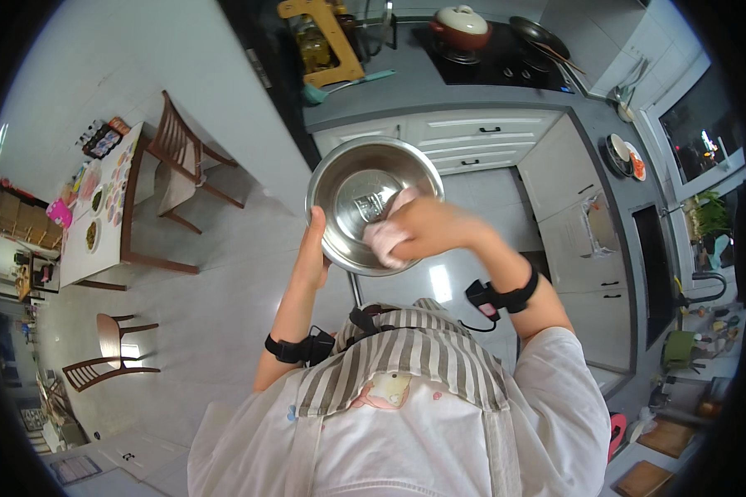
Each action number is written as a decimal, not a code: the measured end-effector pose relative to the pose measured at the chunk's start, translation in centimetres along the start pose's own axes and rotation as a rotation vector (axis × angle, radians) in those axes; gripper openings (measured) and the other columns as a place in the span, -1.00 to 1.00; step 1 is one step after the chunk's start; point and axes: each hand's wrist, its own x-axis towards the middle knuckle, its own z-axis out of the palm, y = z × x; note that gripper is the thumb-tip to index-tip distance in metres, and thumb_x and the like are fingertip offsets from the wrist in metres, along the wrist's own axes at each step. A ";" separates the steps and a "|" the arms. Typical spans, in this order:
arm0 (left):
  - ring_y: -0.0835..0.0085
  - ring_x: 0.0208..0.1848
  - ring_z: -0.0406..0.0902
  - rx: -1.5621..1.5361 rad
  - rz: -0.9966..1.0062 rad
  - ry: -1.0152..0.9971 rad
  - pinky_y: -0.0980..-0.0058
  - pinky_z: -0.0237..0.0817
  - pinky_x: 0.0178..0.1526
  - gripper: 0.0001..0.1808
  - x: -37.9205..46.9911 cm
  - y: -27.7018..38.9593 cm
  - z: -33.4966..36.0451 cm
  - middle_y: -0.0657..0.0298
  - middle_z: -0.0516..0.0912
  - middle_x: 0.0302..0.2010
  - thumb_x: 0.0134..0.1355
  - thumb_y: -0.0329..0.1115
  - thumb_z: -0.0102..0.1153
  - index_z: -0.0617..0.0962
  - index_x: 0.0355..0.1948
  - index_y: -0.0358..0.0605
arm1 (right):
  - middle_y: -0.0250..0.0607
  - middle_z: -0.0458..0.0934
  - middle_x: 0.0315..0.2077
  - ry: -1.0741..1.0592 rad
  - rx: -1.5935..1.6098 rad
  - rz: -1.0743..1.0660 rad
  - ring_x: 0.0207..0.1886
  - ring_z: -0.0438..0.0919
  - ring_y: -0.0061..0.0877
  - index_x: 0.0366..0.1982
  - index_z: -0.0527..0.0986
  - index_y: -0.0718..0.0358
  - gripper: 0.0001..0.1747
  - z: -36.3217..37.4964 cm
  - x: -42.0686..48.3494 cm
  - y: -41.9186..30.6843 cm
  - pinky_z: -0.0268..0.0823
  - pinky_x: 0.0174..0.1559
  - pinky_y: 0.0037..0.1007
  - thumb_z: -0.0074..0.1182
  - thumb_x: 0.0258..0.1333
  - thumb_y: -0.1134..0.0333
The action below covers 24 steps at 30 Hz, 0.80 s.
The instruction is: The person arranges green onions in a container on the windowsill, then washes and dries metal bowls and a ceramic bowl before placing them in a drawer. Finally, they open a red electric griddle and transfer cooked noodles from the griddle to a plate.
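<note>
A round stainless steel basin (pixel 359 186) is held up in front of my striped apron, its open side facing me. My left hand (pixel 316 248) grips its left rim, thumb along the outer edge and the fingers hidden behind. Bunched in my right hand (pixel 438 227) is a pale pink cloth (pixel 386 239), which lies over the lower right of the inner wall. The right hand is slightly blurred. Stamped marks show on the basin's shiny bottom.
Beyond the basin, a counter carries a stove (pixel 503 65) with a red pot (pixel 463 31) and a frying pan (pixel 539 37). A green spatula (pixel 348 86) lies near its edge. At right is a sink (pixel 653 273); at left, a dining table (pixel 109 230) and wooden chairs (pixel 180 155).
</note>
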 end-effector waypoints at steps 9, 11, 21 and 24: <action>0.41 0.09 0.39 0.135 -0.085 -0.265 0.48 0.28 0.07 -0.09 5.8 0.7 11.6 0.09 0.41 0.10 0.18 0.35 -0.15 0.19 0.25 -0.27 | -0.25 0.55 -0.31 1.132 0.990 0.254 -0.30 0.54 -0.56 -0.11 0.42 0.32 -0.62 -9.0 -18.8 10.2 0.42 -0.25 -0.54 -0.01 0.01 0.31; 0.43 0.05 0.42 0.129 -0.073 -0.318 0.49 0.30 0.03 -0.11 6.8 0.9 13.6 0.09 0.43 0.09 0.19 0.32 -0.15 0.21 0.24 -0.28 | -0.16 0.51 -0.13 1.152 1.166 0.314 -0.12 0.51 -0.53 -0.05 0.41 0.31 -0.54 -6.9 -18.6 13.0 0.39 -0.07 -0.47 0.03 0.07 0.18; 0.40 -0.05 0.51 -0.018 -0.198 -0.295 0.48 0.31 -0.01 -0.42 16.4 2.2 21.0 0.07 0.55 -0.05 0.23 -0.04 0.03 0.41 0.06 -0.36 | -0.14 0.22 0.19 1.348 1.173 0.312 0.19 0.29 -0.42 0.27 0.08 0.26 0.00 -6.8 -14.7 17.2 0.21 0.17 -0.36 -0.25 0.05 -0.40; 0.38 -0.06 0.52 -0.063 -0.218 -0.309 0.46 0.31 -0.01 -0.43 20.3 2.5 23.3 0.08 0.56 -0.08 0.23 0.00 0.02 0.43 0.02 -0.35 | -0.20 0.11 0.25 1.454 0.988 0.252 0.27 0.15 -0.43 0.30 -0.02 0.22 0.08 -6.6 -14.8 19.0 0.08 0.25 -0.32 -0.29 -0.01 -0.47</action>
